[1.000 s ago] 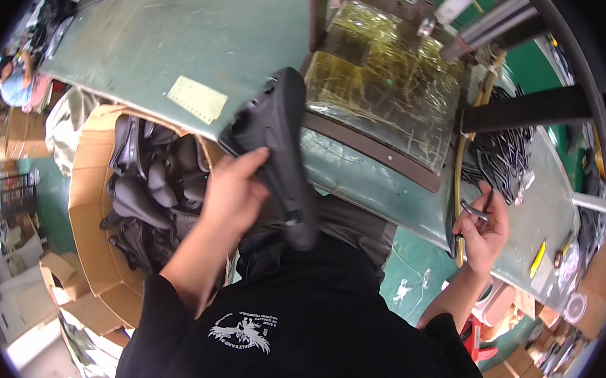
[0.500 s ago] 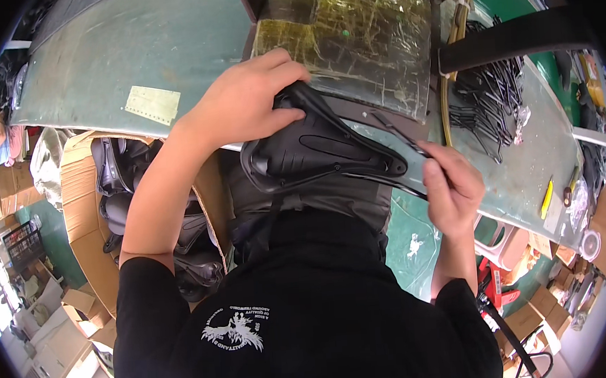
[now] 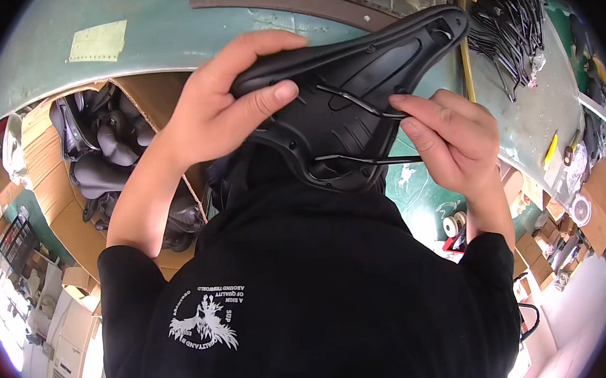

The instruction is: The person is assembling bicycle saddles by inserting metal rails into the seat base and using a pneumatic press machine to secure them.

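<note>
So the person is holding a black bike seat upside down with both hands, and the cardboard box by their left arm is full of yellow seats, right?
Not quite. The head view shows the left hand and right hand holding the black bike seat upside down, but the cardboard box by the left arm is full of black and dark grey seats, not yellow ones.

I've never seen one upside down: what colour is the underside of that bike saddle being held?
Black all over, shell and wire rails alike; the bike saddle shows best in the head view.
</note>
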Action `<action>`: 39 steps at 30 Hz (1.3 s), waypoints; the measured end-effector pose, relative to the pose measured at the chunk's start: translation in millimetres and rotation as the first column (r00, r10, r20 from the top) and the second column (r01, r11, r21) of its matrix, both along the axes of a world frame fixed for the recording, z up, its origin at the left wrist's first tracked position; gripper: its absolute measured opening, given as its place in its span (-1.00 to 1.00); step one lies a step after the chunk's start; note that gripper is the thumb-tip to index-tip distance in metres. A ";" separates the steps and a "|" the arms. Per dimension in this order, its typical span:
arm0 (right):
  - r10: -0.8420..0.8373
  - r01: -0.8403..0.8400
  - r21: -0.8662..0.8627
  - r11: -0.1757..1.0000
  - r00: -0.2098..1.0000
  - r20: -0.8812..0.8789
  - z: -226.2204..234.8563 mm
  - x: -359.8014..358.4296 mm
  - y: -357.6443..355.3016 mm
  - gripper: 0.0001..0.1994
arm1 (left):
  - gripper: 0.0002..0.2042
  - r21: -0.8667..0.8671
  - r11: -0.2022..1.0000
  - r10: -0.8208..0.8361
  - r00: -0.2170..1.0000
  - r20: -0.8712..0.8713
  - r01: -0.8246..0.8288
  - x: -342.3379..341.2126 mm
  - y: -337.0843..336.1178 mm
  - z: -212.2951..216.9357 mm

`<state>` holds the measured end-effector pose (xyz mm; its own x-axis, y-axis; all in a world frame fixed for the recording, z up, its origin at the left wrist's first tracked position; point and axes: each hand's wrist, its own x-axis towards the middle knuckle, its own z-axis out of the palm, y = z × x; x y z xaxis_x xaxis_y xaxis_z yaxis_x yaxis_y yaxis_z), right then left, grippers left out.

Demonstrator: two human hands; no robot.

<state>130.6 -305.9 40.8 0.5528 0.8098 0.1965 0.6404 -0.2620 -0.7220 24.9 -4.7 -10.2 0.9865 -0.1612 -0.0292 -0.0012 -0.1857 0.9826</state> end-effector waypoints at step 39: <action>0.339 -0.337 -0.042 0.941 0.924 0.174 -7.3 1.6 26.9 -0.78 | -0.37 -0.295 0.920 -0.336 0.907 -0.253 0.258 -4.1 -11.5 -12.2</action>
